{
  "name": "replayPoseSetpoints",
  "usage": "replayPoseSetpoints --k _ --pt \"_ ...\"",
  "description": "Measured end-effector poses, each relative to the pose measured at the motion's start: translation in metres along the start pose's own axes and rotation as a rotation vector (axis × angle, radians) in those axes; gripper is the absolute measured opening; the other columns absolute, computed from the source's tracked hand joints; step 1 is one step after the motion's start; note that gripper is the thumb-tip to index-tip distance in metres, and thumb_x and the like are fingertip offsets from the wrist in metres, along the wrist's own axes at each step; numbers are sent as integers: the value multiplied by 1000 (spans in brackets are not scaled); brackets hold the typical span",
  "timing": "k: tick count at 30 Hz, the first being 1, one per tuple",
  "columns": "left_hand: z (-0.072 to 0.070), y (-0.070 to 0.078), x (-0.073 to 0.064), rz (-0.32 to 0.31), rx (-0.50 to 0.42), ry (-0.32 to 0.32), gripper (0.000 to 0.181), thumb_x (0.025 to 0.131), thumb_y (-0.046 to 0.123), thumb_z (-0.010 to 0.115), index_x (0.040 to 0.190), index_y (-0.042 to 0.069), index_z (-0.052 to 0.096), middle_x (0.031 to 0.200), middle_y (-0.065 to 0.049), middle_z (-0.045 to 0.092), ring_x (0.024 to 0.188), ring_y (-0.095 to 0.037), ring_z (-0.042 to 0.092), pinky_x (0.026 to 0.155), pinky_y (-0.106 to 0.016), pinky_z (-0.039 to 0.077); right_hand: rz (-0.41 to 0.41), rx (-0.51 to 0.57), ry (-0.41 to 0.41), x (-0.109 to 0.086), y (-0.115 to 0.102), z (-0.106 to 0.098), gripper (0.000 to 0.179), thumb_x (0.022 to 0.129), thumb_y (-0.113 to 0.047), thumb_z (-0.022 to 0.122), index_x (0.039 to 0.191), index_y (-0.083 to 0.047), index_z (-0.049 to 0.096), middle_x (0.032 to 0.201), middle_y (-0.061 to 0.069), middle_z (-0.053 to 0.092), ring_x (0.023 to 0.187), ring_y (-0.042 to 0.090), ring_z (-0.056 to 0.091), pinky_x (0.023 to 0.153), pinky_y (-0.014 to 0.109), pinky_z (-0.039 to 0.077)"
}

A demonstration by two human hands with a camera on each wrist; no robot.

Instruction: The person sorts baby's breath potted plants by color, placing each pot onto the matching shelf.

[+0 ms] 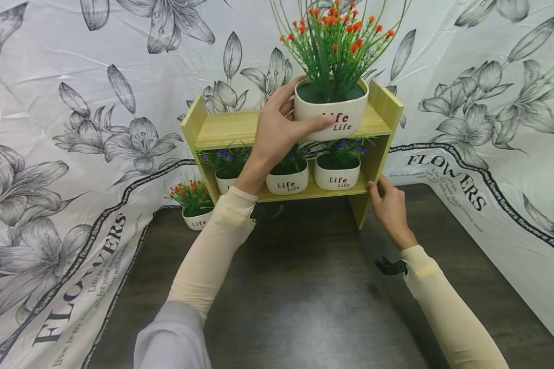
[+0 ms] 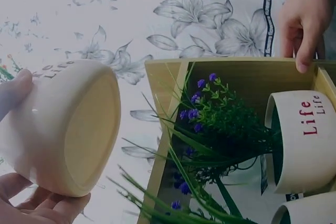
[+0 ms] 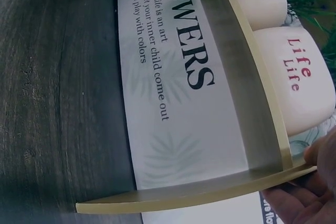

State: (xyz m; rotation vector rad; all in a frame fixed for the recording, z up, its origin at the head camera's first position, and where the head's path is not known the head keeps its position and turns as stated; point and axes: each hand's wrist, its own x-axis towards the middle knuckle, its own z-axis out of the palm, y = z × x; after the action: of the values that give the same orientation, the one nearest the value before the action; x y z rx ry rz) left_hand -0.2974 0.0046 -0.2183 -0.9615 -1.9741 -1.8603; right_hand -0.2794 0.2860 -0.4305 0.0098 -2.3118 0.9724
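My left hand grips a white flowerpot with orange flowers, thumb on its printed front. In the head view this pot overlaps the right part of the top board of a light wooden shelf. Seen from the left wrist, the pot shows its bare underside, held between thumb and fingers. My right hand pinches the shelf's right side panel near the lower board; the right wrist view shows the fingers at that panel's edge.
On the lower board stand white pots with purple flowers, among them a middle pot and a right pot. Another orange-flowered pot is on the dark table, left of the shelf. Flower-printed cloth hangs behind.
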Motion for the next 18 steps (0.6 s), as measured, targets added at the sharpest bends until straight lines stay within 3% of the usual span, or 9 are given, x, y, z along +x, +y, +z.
replayPoseSetpoints --k 10,18 --pt "14 -1 21 -72 209 -7 92 81 29 95 160 13 51 149 -8 57 128 -20 66 96 -24 61 -5 -3 0 0 -1 1 28 112 -22 59 120 2 71 103 27 79 90 43 78 71 57 60" --pt "19 -6 36 -192 267 -11 102 80 38 96 165 15 43 146 -7 67 130 -14 65 96 -23 59 -1 -5 -10 1 1 1 30 112 -23 58 124 3 70 107 28 78 96 45 78 75 62 63"
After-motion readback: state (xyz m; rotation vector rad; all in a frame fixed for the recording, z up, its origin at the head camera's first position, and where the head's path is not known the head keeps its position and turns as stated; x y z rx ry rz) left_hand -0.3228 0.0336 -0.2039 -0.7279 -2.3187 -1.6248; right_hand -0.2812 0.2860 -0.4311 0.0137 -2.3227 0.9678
